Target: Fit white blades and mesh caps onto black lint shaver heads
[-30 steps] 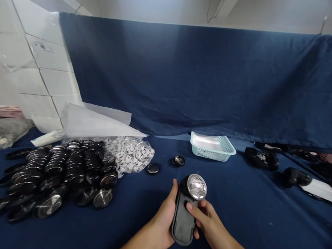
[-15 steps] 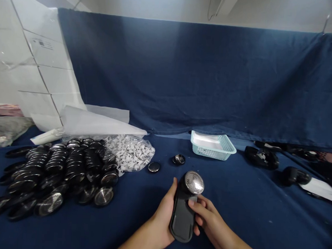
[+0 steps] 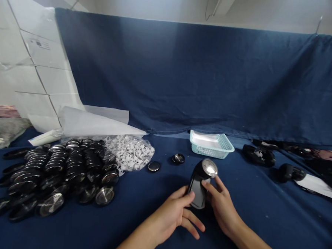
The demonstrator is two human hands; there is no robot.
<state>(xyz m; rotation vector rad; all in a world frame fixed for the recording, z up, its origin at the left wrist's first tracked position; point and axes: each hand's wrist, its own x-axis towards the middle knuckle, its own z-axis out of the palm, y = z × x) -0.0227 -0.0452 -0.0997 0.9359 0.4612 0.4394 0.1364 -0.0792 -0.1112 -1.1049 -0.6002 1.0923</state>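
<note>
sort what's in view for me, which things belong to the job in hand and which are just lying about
In the job:
handheld device, held by the right hand, touched by the left hand
perhaps the disc pile, with similar perforated metal

Apparently just lying about:
teal basket
bag of small white pieces
white sheet
</note>
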